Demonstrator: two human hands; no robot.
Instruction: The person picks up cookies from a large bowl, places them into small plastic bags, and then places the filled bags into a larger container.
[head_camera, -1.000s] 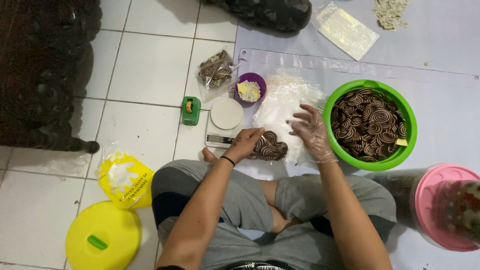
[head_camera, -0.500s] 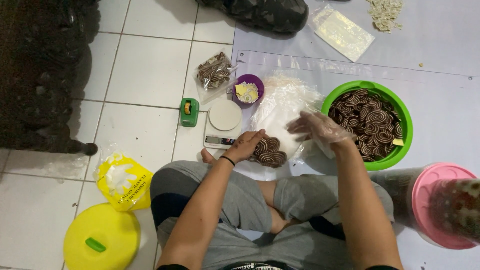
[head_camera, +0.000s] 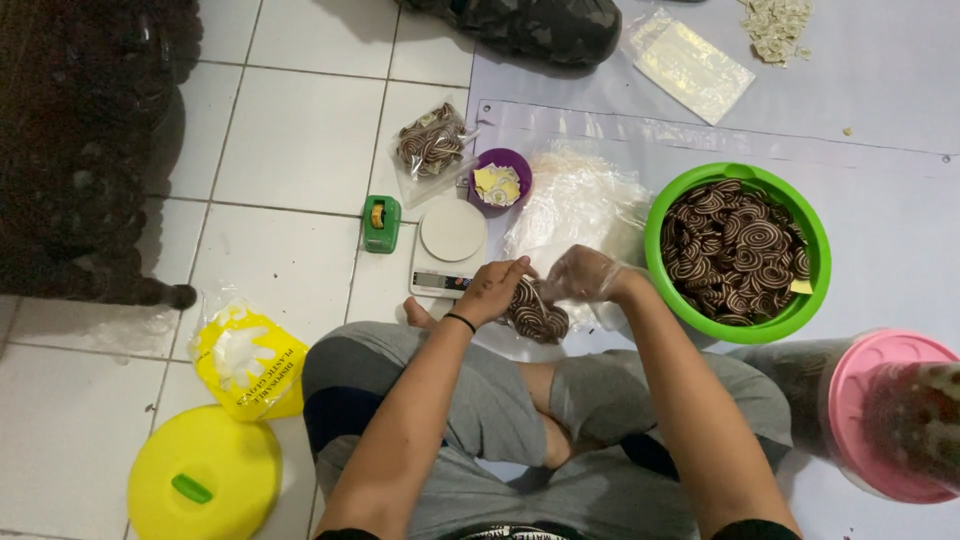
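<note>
Swung back from the green bowl (head_camera: 738, 250), the gloved right hand (head_camera: 583, 275) now meets the left hand (head_camera: 492, 290), both sets of fingers closed on the bag of swirl cookies (head_camera: 535, 312) between them.

Lower left: yellow lid (head_camera: 205, 489), yellow glove packet (head_camera: 248, 360). Centre: green tape dispenser (head_camera: 381, 222), white kitchen scale (head_camera: 449, 246), purple bowl (head_camera: 501, 178). Lower right: pink-lidded jar (head_camera: 880, 412).

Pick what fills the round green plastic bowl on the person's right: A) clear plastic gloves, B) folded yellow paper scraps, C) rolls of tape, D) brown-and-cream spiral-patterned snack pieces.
D: the round green plastic bowl is heaped with brown-and-cream spiral-patterned snack pieces.
</note>
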